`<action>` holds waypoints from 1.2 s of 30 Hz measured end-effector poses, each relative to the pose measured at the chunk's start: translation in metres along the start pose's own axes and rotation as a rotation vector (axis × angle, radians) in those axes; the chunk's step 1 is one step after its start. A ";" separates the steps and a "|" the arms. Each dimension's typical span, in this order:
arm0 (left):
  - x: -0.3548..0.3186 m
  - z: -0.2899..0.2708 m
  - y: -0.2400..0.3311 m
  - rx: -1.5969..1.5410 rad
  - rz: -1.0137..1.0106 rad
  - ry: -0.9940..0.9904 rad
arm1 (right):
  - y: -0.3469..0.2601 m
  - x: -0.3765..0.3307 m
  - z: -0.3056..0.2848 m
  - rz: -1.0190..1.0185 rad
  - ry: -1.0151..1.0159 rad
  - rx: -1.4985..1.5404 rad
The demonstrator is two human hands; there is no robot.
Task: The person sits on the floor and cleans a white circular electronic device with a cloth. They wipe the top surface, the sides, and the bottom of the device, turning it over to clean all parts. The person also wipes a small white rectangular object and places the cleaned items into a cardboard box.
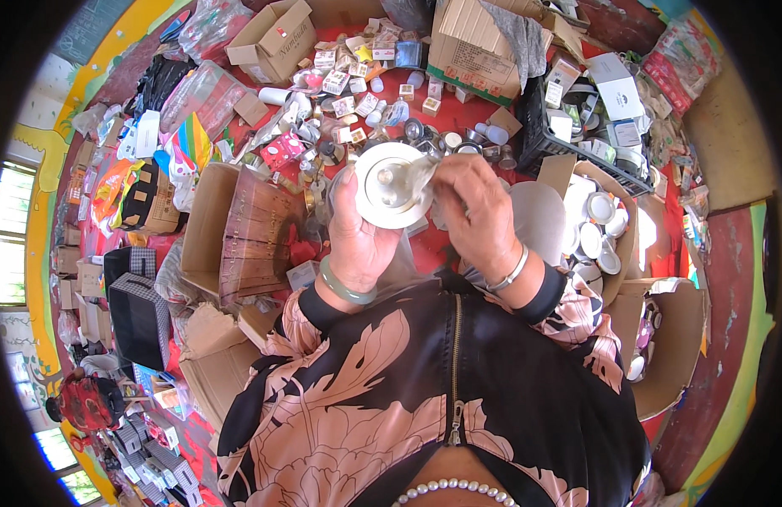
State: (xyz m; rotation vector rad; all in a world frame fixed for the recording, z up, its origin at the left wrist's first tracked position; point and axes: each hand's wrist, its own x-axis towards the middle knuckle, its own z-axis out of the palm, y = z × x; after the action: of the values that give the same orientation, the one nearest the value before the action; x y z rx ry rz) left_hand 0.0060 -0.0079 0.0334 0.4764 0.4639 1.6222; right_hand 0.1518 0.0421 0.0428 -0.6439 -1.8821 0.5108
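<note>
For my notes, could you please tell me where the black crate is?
In the head view, the black crate stands at upper right, beyond the right hand and behind a carton of white discs.

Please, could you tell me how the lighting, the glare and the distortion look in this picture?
Head view: the tall barred window at left is overexposed, nearly white; small bright highlights show on the round white shiny-centred piece, held by the bare left hand; the yellow painted wall band bows near the picture's dark edge.

A pale-green bangle (343,290), a silver bangle (513,272) and white beads (452,484) accompany a pink-flowered black jacket (539,380).
</note>
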 end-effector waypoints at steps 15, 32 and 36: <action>-0.007 -0.038 0.027 0.205 0.181 0.103 | 0.024 -0.020 0.005 0.136 -0.108 -0.023; -0.083 -0.114 0.049 0.581 -0.284 0.158 | 0.114 0.008 0.073 0.362 -0.240 0.089; -0.081 -0.111 0.047 0.755 -0.269 0.151 | 0.106 0.009 0.109 0.031 -0.381 -0.128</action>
State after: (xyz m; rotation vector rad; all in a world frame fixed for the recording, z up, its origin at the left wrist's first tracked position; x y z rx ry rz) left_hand -0.0869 -0.0956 -0.0354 0.8098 1.2157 1.1871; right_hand 0.0695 0.1232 -0.0563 -0.6968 -2.2806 0.5661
